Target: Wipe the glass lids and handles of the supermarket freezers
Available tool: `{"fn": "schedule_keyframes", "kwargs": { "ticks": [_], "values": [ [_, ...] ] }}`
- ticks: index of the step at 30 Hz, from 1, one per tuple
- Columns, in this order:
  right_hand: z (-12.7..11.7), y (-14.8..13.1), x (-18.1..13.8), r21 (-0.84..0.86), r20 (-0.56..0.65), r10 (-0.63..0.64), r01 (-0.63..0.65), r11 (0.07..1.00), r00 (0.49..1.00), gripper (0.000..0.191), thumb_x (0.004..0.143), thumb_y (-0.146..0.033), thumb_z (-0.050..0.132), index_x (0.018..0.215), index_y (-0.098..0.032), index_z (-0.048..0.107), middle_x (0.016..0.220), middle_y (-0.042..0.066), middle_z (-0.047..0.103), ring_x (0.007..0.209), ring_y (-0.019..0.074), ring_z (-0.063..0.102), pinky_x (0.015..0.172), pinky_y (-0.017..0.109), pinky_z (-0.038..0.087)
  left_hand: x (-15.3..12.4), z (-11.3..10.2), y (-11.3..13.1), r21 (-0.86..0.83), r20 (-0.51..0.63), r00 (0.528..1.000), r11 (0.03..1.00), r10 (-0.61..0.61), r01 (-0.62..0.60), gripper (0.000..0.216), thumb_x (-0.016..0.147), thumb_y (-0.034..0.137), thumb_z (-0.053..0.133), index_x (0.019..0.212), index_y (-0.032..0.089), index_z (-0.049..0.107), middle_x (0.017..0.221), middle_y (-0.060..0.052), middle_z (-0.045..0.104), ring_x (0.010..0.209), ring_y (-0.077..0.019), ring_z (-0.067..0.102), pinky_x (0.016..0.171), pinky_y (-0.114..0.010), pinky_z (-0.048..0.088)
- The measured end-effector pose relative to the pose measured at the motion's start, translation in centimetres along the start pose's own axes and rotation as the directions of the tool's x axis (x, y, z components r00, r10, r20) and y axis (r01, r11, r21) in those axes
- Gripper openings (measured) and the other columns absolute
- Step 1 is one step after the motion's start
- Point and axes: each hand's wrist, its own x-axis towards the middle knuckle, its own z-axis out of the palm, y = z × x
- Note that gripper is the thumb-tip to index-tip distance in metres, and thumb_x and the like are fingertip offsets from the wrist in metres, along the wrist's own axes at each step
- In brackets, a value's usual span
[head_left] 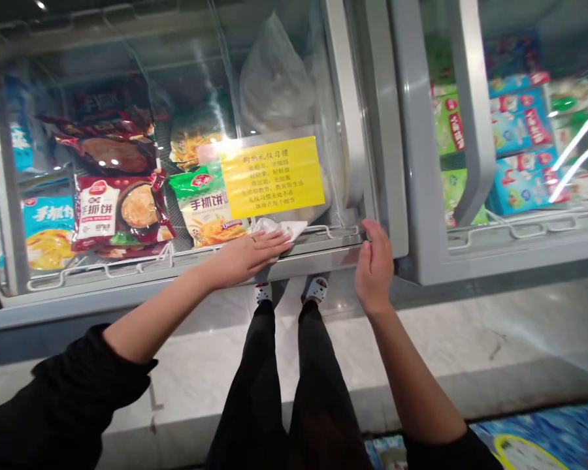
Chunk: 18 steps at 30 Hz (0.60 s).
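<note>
My left hand (255, 251) lies with its fingers stretched over a white tissue (289, 228), holding it pressed against the front rim (318, 245) of a chest freezer. Part of the tissue sticks out beyond the fingers. A yellow printed notice (274, 176) is on the glass lid just above it. To the right, my right hand (376, 267) is at the corner of the lid frame, its fingers slightly bent and the thumb apart. Nothing shows in it. Its fingertips are by the frame; whether they press on it I cannot tell.
Under the glass lie a red food packet (117, 212), a green-and-white packet (206, 209), a blue packet (48, 232) and a clear plastic bag (277, 78). A second freezer (509, 254) with blue boxes (526, 179) stands at right. My feet are on the pale floor (186, 372).
</note>
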Motion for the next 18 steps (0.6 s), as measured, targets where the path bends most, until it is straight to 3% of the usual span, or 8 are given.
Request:
{"fn": "schedule_keyframes", "kwargs": {
  "ticks": [3, 7, 9, 12, 15, 18],
  "values": [
    [-0.6, 1.5, 1.1, 0.009, -0.029, 0.044, -0.043, 0.999, 0.999, 0.054, 0.110, -0.036, 0.024, 0.155, -0.024, 0.050, 0.151, 0.014, 0.061, 0.147, 0.0278, 0.053, 0.125, 0.057, 0.041, 5.9, 1.2, 2.1, 0.024, 0.047, 0.995, 0.996, 0.085, -0.087, 0.054, 0.112, 0.029, 0.038, 0.165, 0.033, 0.036, 0.170, 0.001, 0.040, 0.160, -0.0156, 0.034, 0.132, -0.037, 0.026],
    [-1.4, 2.3, 3.2, 0.015, 0.021, -0.042, 0.042, 0.999, 0.999, 0.056, 0.109, -0.033, 0.022, 0.160, -0.026, 0.043, 0.154, 0.012, 0.059, 0.151, 0.0272, 0.048, 0.127, 0.055, 0.039, 15.4, 3.3, 4.7, 0.060, 0.042, 0.977, 0.975, 0.211, -0.214, 0.052, 0.111, 0.030, 0.042, 0.164, 0.026, 0.041, 0.166, -0.004, 0.048, 0.159, -0.0168, 0.037, 0.132, -0.038, 0.025],
    [-1.9, 2.6, 4.3, -0.005, 0.041, -0.085, 0.086, 0.996, 0.996, 0.057, 0.109, -0.032, 0.020, 0.162, -0.026, 0.041, 0.155, 0.012, 0.058, 0.152, 0.0267, 0.048, 0.127, 0.055, 0.039, 17.8, 3.7, 5.3, 0.061, 0.015, 0.966, 0.964, 0.258, -0.258, 0.052, 0.111, 0.030, 0.044, 0.163, 0.026, 0.043, 0.163, -0.005, 0.052, 0.158, -0.0173, 0.039, 0.132, -0.038, 0.025],
    [-2.6, 3.2, 5.7, -0.014, 0.063, -0.126, 0.127, 0.992, 0.990, 0.057, 0.109, -0.030, 0.019, 0.163, -0.026, 0.039, 0.156, 0.011, 0.057, 0.152, 0.0255, 0.047, 0.127, 0.055, 0.040, 16.6, 3.8, 5.3, 0.071, -0.021, 0.976, 0.974, 0.215, -0.214, 0.053, 0.111, 0.031, 0.042, 0.164, 0.029, 0.041, 0.165, -0.004, 0.050, 0.157, -0.0170, 0.040, 0.131, -0.038, 0.028],
    [-2.8, 3.7, 6.9, 0.003, 0.104, -0.183, 0.184, 0.983, 0.978, 0.056, 0.109, -0.029, 0.022, 0.163, -0.025, 0.039, 0.159, 0.010, 0.055, 0.155, 0.0243, 0.044, 0.129, 0.054, 0.038, 11.9, 3.6, 5.1, 0.102, -0.054, 0.997, 0.994, 0.052, -0.047, 0.053, 0.113, 0.032, 0.037, 0.166, 0.030, 0.035, 0.168, -0.003, 0.043, 0.158, -0.0164, 0.038, 0.131, -0.039, 0.030],
    [-2.7, 4.0, 8.7, -0.006, 0.173, -0.254, 0.259, 0.966, 0.952, 0.057, 0.107, -0.026, 0.028, 0.164, -0.025, 0.037, 0.164, 0.009, 0.051, 0.159, 0.0240, 0.037, 0.131, 0.054, 0.034, 8.2, 3.6, 5.3, 0.134, -0.110, 0.984, 0.979, -0.139, 0.153, 0.055, 0.114, 0.032, 0.033, 0.168, 0.028, 0.030, 0.170, -0.004, 0.040, 0.160, -0.0176, 0.034, 0.131, -0.042, 0.030]
  ]
}}
